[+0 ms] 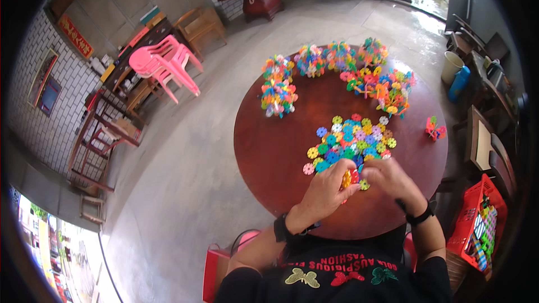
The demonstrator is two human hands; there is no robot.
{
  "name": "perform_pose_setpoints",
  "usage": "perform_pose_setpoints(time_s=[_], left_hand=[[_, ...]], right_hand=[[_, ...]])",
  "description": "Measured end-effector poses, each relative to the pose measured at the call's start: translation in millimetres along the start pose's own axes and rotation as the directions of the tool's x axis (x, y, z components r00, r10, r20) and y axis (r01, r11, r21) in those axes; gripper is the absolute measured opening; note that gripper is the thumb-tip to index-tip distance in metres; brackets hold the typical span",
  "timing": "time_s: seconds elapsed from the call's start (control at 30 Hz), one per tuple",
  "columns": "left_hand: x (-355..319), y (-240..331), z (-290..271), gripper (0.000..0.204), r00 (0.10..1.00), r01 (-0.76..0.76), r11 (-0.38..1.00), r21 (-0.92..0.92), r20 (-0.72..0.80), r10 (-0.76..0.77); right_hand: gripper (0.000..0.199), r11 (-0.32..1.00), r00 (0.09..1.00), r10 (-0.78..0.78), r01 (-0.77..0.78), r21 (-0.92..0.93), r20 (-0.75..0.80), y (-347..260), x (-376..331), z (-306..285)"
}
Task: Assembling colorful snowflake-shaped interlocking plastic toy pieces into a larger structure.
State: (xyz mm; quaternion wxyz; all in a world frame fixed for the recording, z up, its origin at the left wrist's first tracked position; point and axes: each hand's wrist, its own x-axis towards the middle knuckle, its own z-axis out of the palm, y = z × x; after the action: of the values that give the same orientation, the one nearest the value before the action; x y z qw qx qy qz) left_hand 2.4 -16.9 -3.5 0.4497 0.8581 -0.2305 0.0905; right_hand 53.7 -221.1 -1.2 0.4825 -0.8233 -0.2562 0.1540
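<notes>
Seen from above at a round dark-red table [269, 151], a person's left hand [327, 188] and right hand [391, 179] meet at the table's near edge, fingers curled and pinching between them a small cluster of joined snowflake-shaped plastic pieces [352, 179], yellow, red and green parts showing between the fingertips. Just beyond the hands, toward the middle of the table, lies a loose pile of flat pieces [351, 140] in blue, green, yellow and pink. At the table's far edge an arc of assembled multicoloured clusters [337, 70] runs from left to right, and a small red and green assembly [434, 129] sits alone near the table's right edge. Left of the table, well apart across the concrete floor, stand stacked pink plastic chairs [164, 64]; to the table's lower right stands a red basket [470, 219] holding more pieces. Both wrists carry dark bands.
</notes>
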Motion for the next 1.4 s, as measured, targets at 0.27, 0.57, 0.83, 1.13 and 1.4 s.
perform_pose_setpoints(time_s=[0.27,0.57,0.83,1.13,1.4], left_hand=[[-7.2,11.1,14.3,0.042,0.994,-0.093,0.988,0.123,-0.038,0.098],[-21.9,7.3,-4.8,0.039,0.971,-0.228,0.956,0.183,0.123,0.207],[-84.8,-32.8,-56.7,0.024,0.929,-0.232,0.809,0.54,-0.123,0.349],[-113.1,3.7,-108.1,0.016,0.446,0.234,0.807,-0.542,-0.678,-0.585],[-94.1,-7.8,-70.4,0.034,0.791,0.311,0.746,-0.589,-0.274,-0.547]], right_hand=[[0.023,0.95,0.971,0.001,-0.076,0.304,0.239,-11.5,-8.5,12.7],[0.025,0.922,0.949,-0.124,0.002,0.387,0.289,-7.6,-11.7,33.3],[0.021,0.921,0.943,-0.298,0.242,0.306,0.149,-50.9,-47.5,1.4],[0.014,0.887,0.803,-0.459,0.393,-0.243,-0.379,-47.6,-45.1,-45.5],[0.023,0.838,0.817,-0.47,0.295,-0.459,-0.334,-1.0,-20.7,-39.1]])
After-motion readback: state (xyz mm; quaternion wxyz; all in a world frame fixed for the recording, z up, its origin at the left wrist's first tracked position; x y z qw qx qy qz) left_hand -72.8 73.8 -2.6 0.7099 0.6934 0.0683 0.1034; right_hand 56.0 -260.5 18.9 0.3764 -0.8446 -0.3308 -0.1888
